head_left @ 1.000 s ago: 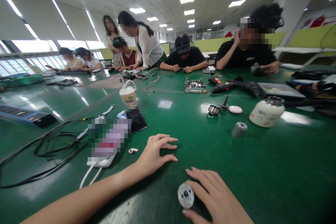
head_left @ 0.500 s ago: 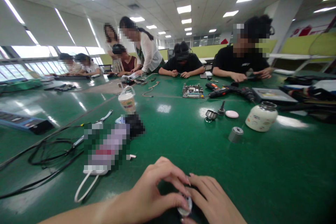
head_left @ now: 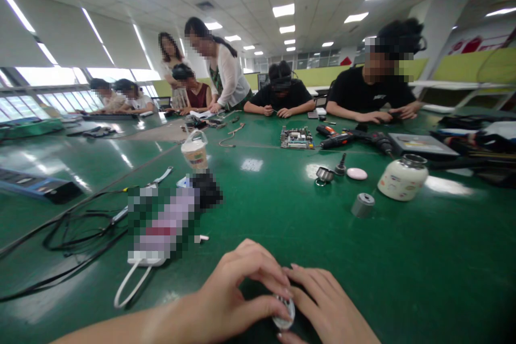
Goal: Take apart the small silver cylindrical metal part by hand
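My left hand (head_left: 237,290) reaches in from the lower left, thumb and fingers closed on a small round whitish part (head_left: 287,316). Its exact kind cannot be made out, since fingertips cover much of it. On the other side, my right hand (head_left: 328,303) curves around the same part, its thumb below and fingers above and beside it. The two hands' fingertips meet at the part's upper edge. Ahead to the right are a grey metal cylinder (head_left: 363,205), a steel cup-like piece with a ring (head_left: 324,175), a dark stepped piece (head_left: 341,164) and a pink oval lid (head_left: 357,173).
A cream wide-mouthed jar (head_left: 402,180) stands at right on the green table (head_left: 258,209). Left lie a blurred phone-like device (head_left: 163,234) with a white strap, black cables (head_left: 76,231) and a drink cup (head_left: 194,151). Beyond are a circuit board (head_left: 297,138), power drills (head_left: 342,140) and several people.
Both hands stay at the round part, with only slight finger shifts. The view has tilted a little. A person at the far right has moved their hands slightly.
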Demonstrator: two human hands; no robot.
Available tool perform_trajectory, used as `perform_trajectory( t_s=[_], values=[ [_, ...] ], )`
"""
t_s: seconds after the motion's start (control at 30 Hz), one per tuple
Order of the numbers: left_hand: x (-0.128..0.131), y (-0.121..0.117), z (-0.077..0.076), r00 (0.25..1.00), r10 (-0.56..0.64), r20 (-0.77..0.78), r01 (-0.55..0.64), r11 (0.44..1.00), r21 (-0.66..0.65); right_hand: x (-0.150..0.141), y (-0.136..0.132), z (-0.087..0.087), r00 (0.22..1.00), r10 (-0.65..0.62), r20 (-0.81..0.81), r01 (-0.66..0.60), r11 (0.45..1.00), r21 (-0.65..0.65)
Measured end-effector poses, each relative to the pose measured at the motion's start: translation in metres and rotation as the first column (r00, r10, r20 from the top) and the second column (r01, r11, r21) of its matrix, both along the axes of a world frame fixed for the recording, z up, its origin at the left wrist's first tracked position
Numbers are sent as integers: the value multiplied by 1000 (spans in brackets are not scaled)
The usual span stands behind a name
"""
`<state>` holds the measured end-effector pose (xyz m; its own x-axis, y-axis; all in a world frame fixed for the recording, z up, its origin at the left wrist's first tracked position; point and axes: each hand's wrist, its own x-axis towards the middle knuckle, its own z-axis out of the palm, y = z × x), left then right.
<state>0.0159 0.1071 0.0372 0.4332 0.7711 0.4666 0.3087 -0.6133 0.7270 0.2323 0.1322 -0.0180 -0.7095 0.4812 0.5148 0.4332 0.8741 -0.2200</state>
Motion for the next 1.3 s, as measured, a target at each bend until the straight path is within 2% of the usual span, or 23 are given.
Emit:
perform_trajectory(
  t_s=[0.23, 0.4, 0.73, 0.97, 1.17, 1.3],
  values=[
    [-2, -3, 0, 996, -54, -76, 51, 998, -37, -1, -3, -2, 999, -19, -26, 20, 999, 25],
    [-5, -4, 9, 981, -121, -154, 112, 992, -65, -2, -3, -1, 999, -14, -29, 13, 1000, -24],
    [-10, 2, 12, 980, -79, -182, 79, 997, -9, -1, -4, -1, 999, -27, -25, 27, 1000, -6],
    [-7, -2, 11, 982, -98, -163, 86, 993, -79, -1, -3, 0, 999, -29, -28, 29, 999, -21],
    [-5, -3, 11, 973, -105, -204, 110, 994, 14, -4, -3, -1, 1000, -19, -21, 18, 999, -32],
    [-3, -3, 6, 982, -22, -189, 40, 995, 88, -2, -2, -2, 1000, -21, 5, 21, 998, -53]
  ],
)
